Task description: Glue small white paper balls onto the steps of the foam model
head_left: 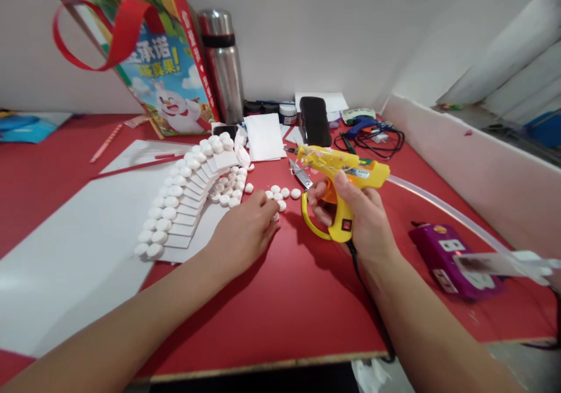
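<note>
My right hand (357, 209) is wrapped round the handle of a yellow hot glue gun (337, 162), its nozzle pointing left and a long clear glue stick (442, 200) trailing from its back. My left hand (245, 226) is closed, fingertips down on small round white discs (280, 193) on the red table; what is between the fingers, if anything, is hidden. Left of it stands a curved white stepped model (188, 215), like a staircase, with white discs (169, 213) lined in a double row along its outer edge. More discs (230, 185) cluster inside its curve.
A white board (87, 241) lies under the model. Behind are a gift box (170, 83), a steel flask (225, 66), a black phone (314, 121), white cards (265, 137) and a blade (300, 174). A purple power strip (451, 258) sits right, near the glue gun's cord (366, 294).
</note>
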Action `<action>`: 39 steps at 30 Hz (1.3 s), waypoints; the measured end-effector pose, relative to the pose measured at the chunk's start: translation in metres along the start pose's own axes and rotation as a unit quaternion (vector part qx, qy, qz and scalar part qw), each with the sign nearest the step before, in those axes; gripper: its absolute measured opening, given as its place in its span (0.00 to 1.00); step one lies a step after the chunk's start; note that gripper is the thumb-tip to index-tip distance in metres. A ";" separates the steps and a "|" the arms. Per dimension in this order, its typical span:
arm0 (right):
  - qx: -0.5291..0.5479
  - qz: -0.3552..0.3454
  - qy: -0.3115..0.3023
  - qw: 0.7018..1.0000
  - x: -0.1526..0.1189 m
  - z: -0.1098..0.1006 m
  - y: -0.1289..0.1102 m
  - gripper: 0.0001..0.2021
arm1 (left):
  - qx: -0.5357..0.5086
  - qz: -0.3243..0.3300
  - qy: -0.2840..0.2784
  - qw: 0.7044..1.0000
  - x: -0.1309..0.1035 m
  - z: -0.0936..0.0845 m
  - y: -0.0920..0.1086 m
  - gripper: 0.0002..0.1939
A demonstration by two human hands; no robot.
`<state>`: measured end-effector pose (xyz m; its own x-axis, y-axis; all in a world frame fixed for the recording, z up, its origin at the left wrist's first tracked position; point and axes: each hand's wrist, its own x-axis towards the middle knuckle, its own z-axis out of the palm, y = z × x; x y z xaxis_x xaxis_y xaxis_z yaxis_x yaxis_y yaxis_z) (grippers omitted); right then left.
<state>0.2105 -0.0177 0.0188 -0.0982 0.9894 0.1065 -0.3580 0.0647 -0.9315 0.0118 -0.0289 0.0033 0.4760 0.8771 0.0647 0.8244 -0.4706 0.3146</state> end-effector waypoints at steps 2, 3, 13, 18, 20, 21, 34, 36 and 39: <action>-0.001 -0.003 -0.001 1.000 0.000 0.000 0.000 0.16 | -0.009 0.009 -0.005 1.000 0.000 0.002 -0.002 0.12; -0.001 -0.002 0.000 1.000 0.000 0.000 0.000 0.16 | -0.013 0.013 -0.007 1.000 0.000 0.002 -0.003 0.12; 0.000 0.012 0.006 1.000 -0.001 0.002 -0.002 0.16 | -0.290 -0.023 0.031 0.956 -0.004 -0.007 -0.004 0.06; -0.009 0.014 0.023 1.000 0.000 0.001 -0.001 0.17 | -0.730 -0.127 -0.003 0.671 0.003 -0.018 -0.012 0.11; -0.016 0.015 0.024 0.999 0.000 0.001 0.000 0.17 | -0.808 -0.153 -0.035 0.567 0.003 -0.016 -0.017 0.09; -0.019 0.016 0.023 0.999 0.000 0.001 0.000 0.17 | -0.832 -0.162 -0.039 0.529 0.002 -0.015 -0.019 0.10; -0.064 0.038 -0.065 0.995 -0.007 0.002 0.001 0.16 | -0.870 -0.139 0.035 0.472 0.002 -0.011 -0.031 0.07; -0.085 0.048 -0.080 0.992 -0.008 0.001 0.001 0.17 | -0.862 -0.135 0.047 0.486 0.003 -0.012 -0.033 0.07; -0.111 0.064 -0.091 0.988 -0.008 0.001 0.002 0.19 | -0.851 -0.130 0.058 0.505 0.004 -0.013 -0.035 0.06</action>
<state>0.2100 -0.0257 0.0165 -0.3020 0.9530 0.0253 -0.1223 -0.0124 -0.9924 -0.0195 -0.0077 0.0052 0.3166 0.9341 -0.1648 -0.6513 0.3404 0.6782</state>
